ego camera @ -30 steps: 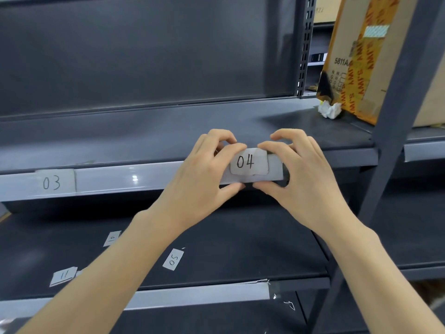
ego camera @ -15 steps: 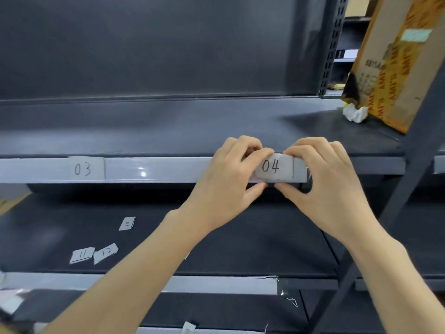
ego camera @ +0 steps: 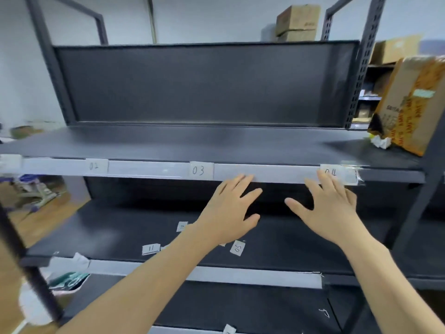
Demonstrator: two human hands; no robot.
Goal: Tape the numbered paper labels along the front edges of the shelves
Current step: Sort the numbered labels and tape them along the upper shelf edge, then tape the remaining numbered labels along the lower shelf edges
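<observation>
The upper shelf's taped front edge [ego camera: 265,173] carries paper labels 02 [ego camera: 94,166], 03 [ego camera: 201,170] and 04 [ego camera: 334,173]. My left hand [ego camera: 231,208] hovers with fingers spread just below the edge, between 03 and 04, holding nothing. My right hand [ego camera: 330,208] is spread too, its fingertips in front of the lower part of label 04. Loose labels lie on the lower shelf: 11 [ego camera: 151,249], 05 [ego camera: 237,248] and one more [ego camera: 182,226].
A tilted cardboard box [ego camera: 411,104] with crumpled paper [ego camera: 381,142] at its foot stands at the shelf's right end. More boxes [ego camera: 297,22] sit on top at the back. The lower shelf edge [ego camera: 240,276] has a tape strip. Dark uprights frame both sides.
Both hands have let go of label 04 and dropped below the edge with fingers spread. The view has pulled back and up, showing more of the rack.
</observation>
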